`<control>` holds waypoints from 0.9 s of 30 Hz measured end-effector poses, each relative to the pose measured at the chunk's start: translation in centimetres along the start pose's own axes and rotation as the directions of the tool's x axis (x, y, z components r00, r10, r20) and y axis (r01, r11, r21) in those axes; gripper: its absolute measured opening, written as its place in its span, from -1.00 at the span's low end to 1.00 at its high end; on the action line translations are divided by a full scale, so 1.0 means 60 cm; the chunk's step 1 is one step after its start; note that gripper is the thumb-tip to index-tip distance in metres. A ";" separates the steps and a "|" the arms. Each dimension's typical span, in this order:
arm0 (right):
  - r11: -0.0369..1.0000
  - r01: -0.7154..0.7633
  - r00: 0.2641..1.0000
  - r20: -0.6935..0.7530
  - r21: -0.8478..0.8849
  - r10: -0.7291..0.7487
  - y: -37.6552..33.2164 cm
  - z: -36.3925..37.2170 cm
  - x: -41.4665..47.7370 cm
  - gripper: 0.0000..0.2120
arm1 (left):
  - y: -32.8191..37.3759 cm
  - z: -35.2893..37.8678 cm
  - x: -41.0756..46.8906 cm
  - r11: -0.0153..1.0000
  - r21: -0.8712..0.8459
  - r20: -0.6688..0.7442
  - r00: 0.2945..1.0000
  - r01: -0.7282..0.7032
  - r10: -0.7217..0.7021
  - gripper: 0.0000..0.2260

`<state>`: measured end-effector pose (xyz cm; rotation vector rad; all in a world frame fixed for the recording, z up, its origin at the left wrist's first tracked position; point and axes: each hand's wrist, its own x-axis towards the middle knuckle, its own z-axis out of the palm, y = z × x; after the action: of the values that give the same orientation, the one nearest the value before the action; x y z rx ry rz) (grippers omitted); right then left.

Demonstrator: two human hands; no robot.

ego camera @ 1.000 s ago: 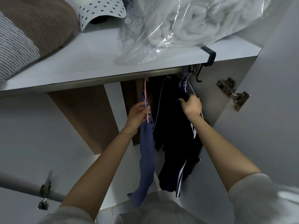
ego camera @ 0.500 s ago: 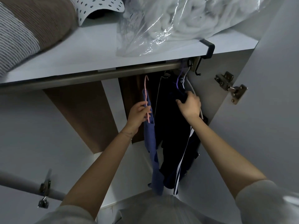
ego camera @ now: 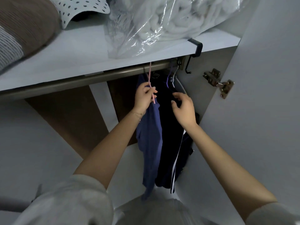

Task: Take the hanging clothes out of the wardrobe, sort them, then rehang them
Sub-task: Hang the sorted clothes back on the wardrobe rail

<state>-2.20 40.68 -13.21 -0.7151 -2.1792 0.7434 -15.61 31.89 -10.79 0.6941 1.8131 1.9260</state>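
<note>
Rail [ego camera: 65, 83]: spanned under the shelf [ego camera: 73, 59]; clothes are bunched at its right end.
Blue garment [ego camera: 151, 135]: hung beside dark clothes [ego camera: 170, 135].
Right grip [ego camera: 185, 109]: loosely spread, nothing held.
Left grip [ego camera: 145, 96]: pinched on pink hanger [ego camera: 149, 72]; hook should be kept square to the rail.

The pink hanger [ego camera: 150, 82] carries a mid-blue garment [ego camera: 151, 135]; beside it hangs a near-black navy garment [ego camera: 170, 137] with white side stripes. A purple hanger [ego camera: 168, 80] and a white hanger [ego camera: 181, 84] show above. The shelf [ego camera: 81, 51] is white, the cushion [ego camera: 27, 25] ribbed brown, the cloth [ego camera: 84, 8] white with dark dots.
</note>
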 end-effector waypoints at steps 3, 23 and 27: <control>0.999 -0.041 0.999 0.004 0.017 0.041 0.009 -0.012 -0.012 -0.71 | -0.004 0.018 0.028 0.999 0.013 0.021 0.999 0.041 -0.041 -0.69; 0.989 -0.097 0.995 0.013 -0.111 0.099 0.032 -0.058 -0.045 -0.62 | -0.068 0.091 0.095 0.982 0.136 0.183 0.970 0.134 -0.158 -0.59; 0.989 -0.094 0.995 0.034 -0.118 0.098 0.033 -0.066 -0.052 -0.62 | -0.074 0.077 0.078 0.969 0.236 0.197 0.973 0.070 -0.118 -0.53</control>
<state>3.16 41.04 -13.66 -0.8775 -2.2514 0.6882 -16.74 38.72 -14.69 0.8350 1.9114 1.5359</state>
